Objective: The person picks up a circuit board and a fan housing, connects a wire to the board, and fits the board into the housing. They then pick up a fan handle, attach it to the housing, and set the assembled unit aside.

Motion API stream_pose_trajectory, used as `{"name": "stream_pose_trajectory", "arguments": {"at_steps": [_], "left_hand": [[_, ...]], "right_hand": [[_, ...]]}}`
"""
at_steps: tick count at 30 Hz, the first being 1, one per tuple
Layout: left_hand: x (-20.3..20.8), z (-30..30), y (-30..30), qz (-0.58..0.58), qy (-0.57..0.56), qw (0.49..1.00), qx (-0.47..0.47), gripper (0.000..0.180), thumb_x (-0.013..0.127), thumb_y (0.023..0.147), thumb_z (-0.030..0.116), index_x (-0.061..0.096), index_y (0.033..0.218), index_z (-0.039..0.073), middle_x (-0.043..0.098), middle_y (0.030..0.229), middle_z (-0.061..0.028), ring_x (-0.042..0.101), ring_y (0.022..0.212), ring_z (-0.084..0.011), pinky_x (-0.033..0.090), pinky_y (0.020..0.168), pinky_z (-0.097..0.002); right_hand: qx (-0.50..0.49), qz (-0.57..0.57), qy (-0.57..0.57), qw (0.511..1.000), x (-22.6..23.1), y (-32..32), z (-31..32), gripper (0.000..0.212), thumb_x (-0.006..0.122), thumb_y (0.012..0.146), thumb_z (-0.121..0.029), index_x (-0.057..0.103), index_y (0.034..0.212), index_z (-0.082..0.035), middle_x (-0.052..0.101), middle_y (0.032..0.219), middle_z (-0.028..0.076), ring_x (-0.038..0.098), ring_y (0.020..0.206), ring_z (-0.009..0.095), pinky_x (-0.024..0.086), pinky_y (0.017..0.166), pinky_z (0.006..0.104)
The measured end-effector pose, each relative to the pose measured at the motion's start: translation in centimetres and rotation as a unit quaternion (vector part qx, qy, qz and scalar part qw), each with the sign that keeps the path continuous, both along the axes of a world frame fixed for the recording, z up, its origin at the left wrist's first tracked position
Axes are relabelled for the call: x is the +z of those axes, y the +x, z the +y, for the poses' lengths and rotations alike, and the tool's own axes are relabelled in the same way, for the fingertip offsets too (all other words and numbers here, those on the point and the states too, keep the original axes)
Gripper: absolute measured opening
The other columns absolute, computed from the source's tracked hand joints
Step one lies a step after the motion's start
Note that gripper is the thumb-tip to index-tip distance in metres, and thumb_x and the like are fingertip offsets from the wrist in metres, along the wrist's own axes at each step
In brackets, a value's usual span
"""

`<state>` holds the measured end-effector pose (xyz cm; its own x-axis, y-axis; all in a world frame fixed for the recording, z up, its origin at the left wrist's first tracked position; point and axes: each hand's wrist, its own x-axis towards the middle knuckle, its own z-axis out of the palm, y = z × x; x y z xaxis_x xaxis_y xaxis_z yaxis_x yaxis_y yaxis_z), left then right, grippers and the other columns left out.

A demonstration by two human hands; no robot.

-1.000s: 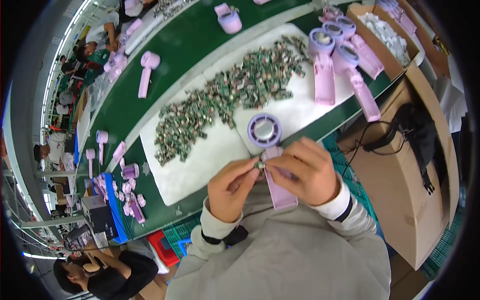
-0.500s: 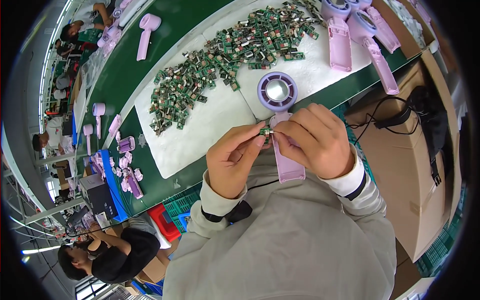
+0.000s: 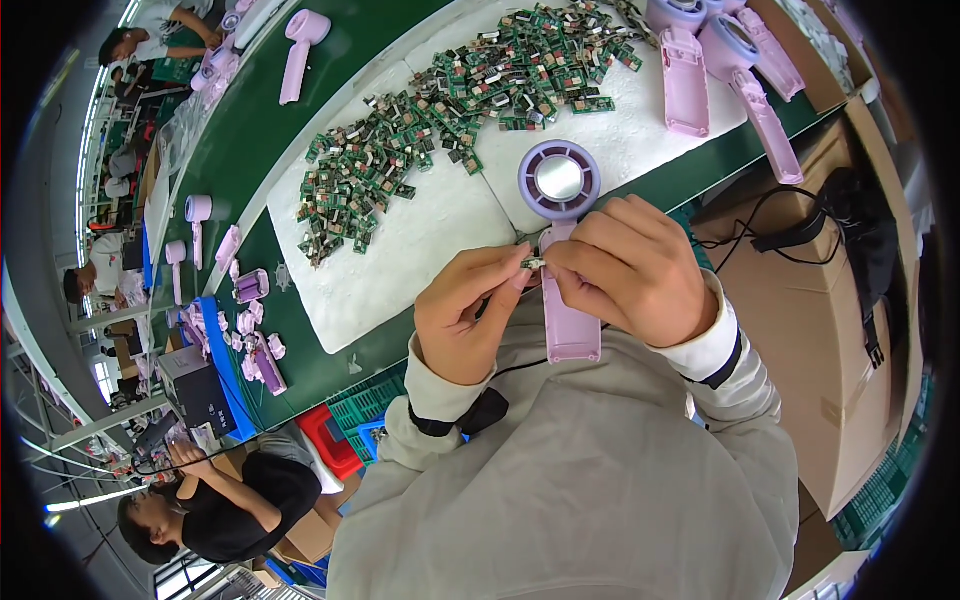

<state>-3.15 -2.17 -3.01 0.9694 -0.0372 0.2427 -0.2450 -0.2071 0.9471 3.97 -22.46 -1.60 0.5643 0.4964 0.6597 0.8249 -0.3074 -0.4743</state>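
Between the thumb and fingers of my left hand [image 3: 465, 310] is a small green circuit board [image 3: 532, 263], turned almost edge-on. My right hand [image 3: 640, 268] pinches at the board's right edge; what its fingertips hold is too small to make out. Under my right fingers lies a handheld fan housing: its purple round head [image 3: 559, 180] points away from me and its open pink handle [image 3: 573, 325] reaches toward my lap. A large pile of similar circuit boards [image 3: 440, 125] covers part of the white foam sheet [image 3: 370, 295] beyond my hands.
More pink fan housings [image 3: 687, 85] lie at the far right beside a cardboard box [image 3: 790, 370] with a black strap. Pink and purple parts [image 3: 262, 360] lie on the green table [image 3: 315, 385] at left. A co-worker [image 3: 235, 500] sits at lower left.
The circuit board has tilted from flat-facing to nearly edge-on between my fingertips. The fan handle has swung slightly left at its near end, and my right hand has turned a little over it.
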Motion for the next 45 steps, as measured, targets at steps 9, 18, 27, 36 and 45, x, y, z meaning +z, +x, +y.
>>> {"name": "stream_pose_trajectory", "arguments": {"at_steps": [9, 18, 27, 36, 45], "left_hand": [[0.5, -1.5, -0.8, -0.063, 0.148, 0.981, 0.104, 0.029, 0.067, 0.091, -0.011, 0.072, 0.119, -0.002, 0.068, 0.113, -0.0191, 0.070, 0.096, -0.0231, 0.056, 0.080, -0.0288], [-0.1, -3.1, -1.4, -0.143, 0.199, 0.957, 0.155, 0.035, 0.065, 0.091, -0.011, 0.068, 0.125, -0.004, 0.065, 0.120, -0.0182, 0.069, 0.104, -0.0230, 0.055, 0.087, -0.0314], [5.4, -0.1, 0.2, 0.227, -0.274, 0.933, -0.043, 0.068, 0.070, 0.088, -0.011, 0.045, 0.150, 0.003, 0.057, 0.131, -0.0114, 0.065, 0.101, -0.0162, 0.055, 0.087, -0.0294], [14.1, 7.6, 6.7, 0.252, -0.196, 0.943, -0.093, 0.058, 0.064, 0.092, 0.005, 0.044, 0.147, 0.003, 0.065, 0.121, -0.0132, 0.069, 0.100, -0.0174, 0.058, 0.085, -0.0327], [6.4, 27.9, 29.2, 0.198, -0.069, 0.953, 0.218, 0.022, 0.067, 0.091, 0.004, 0.064, 0.112, 0.001, 0.070, 0.107, -0.0094, 0.071, 0.102, -0.0225, 0.061, 0.091, -0.0372]], "right_hand": [[-0.024, -0.007, 0.017, 1.000, 0.5, -0.5, 1.2, 0.024, 0.078, 0.066, 0.002, 0.069, 0.088, -0.003, 0.055, 0.078, 0.004, 0.054, 0.066, 0.023, 0.045, 0.059, 0.0347], [-0.074, 0.155, 0.114, 0.979, 0.3, -2.7, 2.1, 0.017, 0.079, 0.074, 0.002, 0.071, 0.088, 0.000, 0.054, 0.072, 0.005, 0.053, 0.057, 0.017, 0.042, 0.051, 0.0310], [0.004, 0.173, 0.118, 0.978, 1.9, -0.7, 1.1, 0.014, 0.078, 0.077, 0.001, 0.072, 0.090, -0.001, 0.056, 0.075, 0.005, 0.052, 0.060, 0.014, 0.041, 0.054, 0.0283], [-0.078, 0.185, 0.190, 0.961, 1.8, 0.8, 0.0, 0.016, 0.074, 0.081, 0.004, 0.071, 0.095, -0.002, 0.057, 0.077, 0.005, 0.049, 0.066, 0.014, 0.038, 0.059, 0.0255], [-0.077, 0.115, 0.048, 0.989, -2.2, 2.7, 0.8, 0.007, 0.077, 0.083, -0.001, 0.072, 0.088, -0.002, 0.057, 0.068, 0.006, 0.051, 0.053, 0.015, 0.039, 0.048, 0.0295]]}}
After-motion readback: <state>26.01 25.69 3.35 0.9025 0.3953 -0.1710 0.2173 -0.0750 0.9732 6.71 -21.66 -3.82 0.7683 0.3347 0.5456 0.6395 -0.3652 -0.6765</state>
